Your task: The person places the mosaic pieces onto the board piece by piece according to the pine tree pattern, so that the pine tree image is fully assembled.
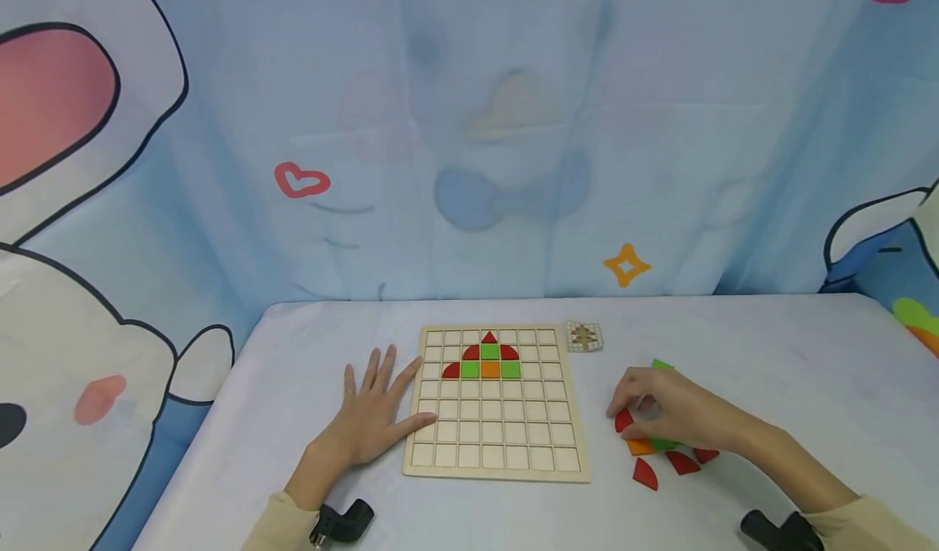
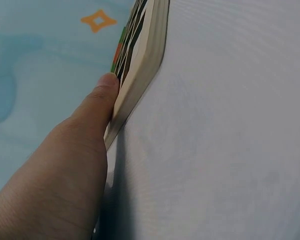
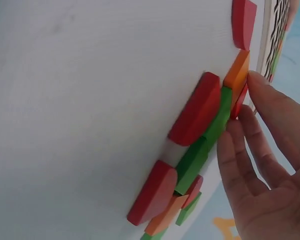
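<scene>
In the head view a wooden grid board (image 1: 495,476) lies on the table. Green and orange squares, red quarter-round pieces and a red triangle (image 1: 489,337) form a stepped shape in its upper rows. My left hand (image 1: 372,416) rests spread at the board's left side, its thumb and a fingertip touching that edge. Right of the board my right hand (image 1: 671,404) pinches a red quarter-round piece (image 1: 623,420) between thumb and fingers, low over the loose pieces. Beside it lie an orange piece (image 1: 641,447) and green pieces (image 1: 663,444), partly hidden by the hand.
A small patterned card (image 1: 584,337) lies by the board's upper right corner. More red quarter-round pieces (image 1: 645,474) are scattered near the right hand. A blue printed curtain (image 1: 513,249) hangs behind the white-covered table (image 1: 330,323).
</scene>
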The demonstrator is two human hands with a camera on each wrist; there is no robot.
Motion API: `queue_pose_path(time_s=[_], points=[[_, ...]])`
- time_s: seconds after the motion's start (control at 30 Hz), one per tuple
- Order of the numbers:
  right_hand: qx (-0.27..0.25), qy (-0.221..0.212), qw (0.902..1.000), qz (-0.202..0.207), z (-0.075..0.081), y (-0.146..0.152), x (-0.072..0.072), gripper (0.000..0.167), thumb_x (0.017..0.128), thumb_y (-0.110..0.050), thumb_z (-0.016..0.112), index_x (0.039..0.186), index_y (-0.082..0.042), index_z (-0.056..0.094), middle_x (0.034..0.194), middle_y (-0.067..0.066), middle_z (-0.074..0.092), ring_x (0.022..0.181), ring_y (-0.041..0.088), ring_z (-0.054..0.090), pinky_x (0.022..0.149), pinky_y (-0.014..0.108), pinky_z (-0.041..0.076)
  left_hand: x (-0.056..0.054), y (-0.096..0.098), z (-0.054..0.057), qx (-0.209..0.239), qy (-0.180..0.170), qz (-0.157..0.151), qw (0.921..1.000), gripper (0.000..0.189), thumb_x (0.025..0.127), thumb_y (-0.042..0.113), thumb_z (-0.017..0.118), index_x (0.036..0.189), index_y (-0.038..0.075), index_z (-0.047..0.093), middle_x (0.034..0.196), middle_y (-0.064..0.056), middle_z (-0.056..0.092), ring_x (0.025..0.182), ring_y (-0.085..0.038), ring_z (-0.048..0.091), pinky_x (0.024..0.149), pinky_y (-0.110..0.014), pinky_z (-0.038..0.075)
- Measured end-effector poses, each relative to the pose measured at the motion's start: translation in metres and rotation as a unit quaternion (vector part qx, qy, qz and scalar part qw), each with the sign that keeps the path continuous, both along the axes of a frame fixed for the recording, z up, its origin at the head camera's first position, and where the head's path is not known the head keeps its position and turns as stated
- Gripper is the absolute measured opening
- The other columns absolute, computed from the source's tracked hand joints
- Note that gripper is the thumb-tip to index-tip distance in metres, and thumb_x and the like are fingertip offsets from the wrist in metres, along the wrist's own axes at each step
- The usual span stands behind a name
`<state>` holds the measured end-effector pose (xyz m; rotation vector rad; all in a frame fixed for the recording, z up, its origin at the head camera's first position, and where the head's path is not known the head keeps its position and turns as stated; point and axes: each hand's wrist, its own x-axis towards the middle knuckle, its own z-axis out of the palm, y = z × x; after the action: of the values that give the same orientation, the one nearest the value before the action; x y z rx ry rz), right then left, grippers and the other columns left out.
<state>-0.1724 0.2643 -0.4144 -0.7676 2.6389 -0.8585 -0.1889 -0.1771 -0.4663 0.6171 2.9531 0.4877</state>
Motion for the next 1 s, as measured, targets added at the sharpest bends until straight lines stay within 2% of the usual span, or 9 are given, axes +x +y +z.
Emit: queue_pose_path(time_s=[0.2, 0.5, 0.8, 1.0], points=[[-0.011, -0.01, 0.9996, -0.023, -0.002, 0.001, 0.002, 0.014, 0.084, -0.015, 0.089, 0.095, -0.018, 0.081, 0.093, -0.01, 0.066, 0.079, 0.004, 0.057, 0.072, 0.022, 0.056, 0.0, 0.003, 0.001, -0.001, -0.007, -0.003, 1.0, 0.088, 0.099, 0.068, 0.055, 0.169, 0.022, 0.025, 0.173, -0.023, 0.007, 0.159, -0.046, -0.001, 0.117, -0.078, -0.004], [0.025, -0.003, 0.9917, -0.126, -0.002, -0.021, 0.005, 0.016, 0.08, -0.008, 0.091, 0.089, -0.012, 0.078, 0.089, -0.006, 0.067, 0.081, 0.015, 0.056, 0.069, 0.022, 0.053, 0.0, 0.002, 0.004, -0.008, -0.01, -0.002, 0.9999, 0.088, 0.099, 0.066, 0.055, 0.169, 0.021, 0.025, 0.173, -0.024, 0.006, 0.159, -0.047, -0.001, 0.117, -0.078, -0.003], [0.032, -0.001, 0.9912, -0.128, 0.003, -0.023, 0.007, 0.017, 0.079, -0.002, 0.09, 0.092, -0.009, 0.081, 0.091, -0.003, 0.07, 0.081, 0.015, 0.062, 0.073, 0.028, 0.06, 0.0, 0.0, 0.003, -0.006, -0.013, 0.001, 0.9999, 0.089, 0.099, 0.068, 0.055, 0.169, 0.022, 0.024, 0.173, -0.023, 0.006, 0.159, -0.046, -0.001, 0.117, -0.077, -0.004], [0.047, 0.009, 0.9922, -0.115, 0.004, -0.021, 0.005, 0.016, 0.077, -0.006, 0.092, 0.086, -0.012, 0.081, 0.084, -0.004, 0.064, 0.078, 0.014, 0.056, 0.068, 0.024, 0.054, -0.001, 0.001, 0.003, -0.01, -0.014, -0.001, 0.9999, 0.089, 0.099, 0.067, 0.054, 0.169, 0.022, 0.023, 0.173, -0.023, 0.005, 0.159, -0.046, -0.002, 0.117, -0.077, -0.005]])
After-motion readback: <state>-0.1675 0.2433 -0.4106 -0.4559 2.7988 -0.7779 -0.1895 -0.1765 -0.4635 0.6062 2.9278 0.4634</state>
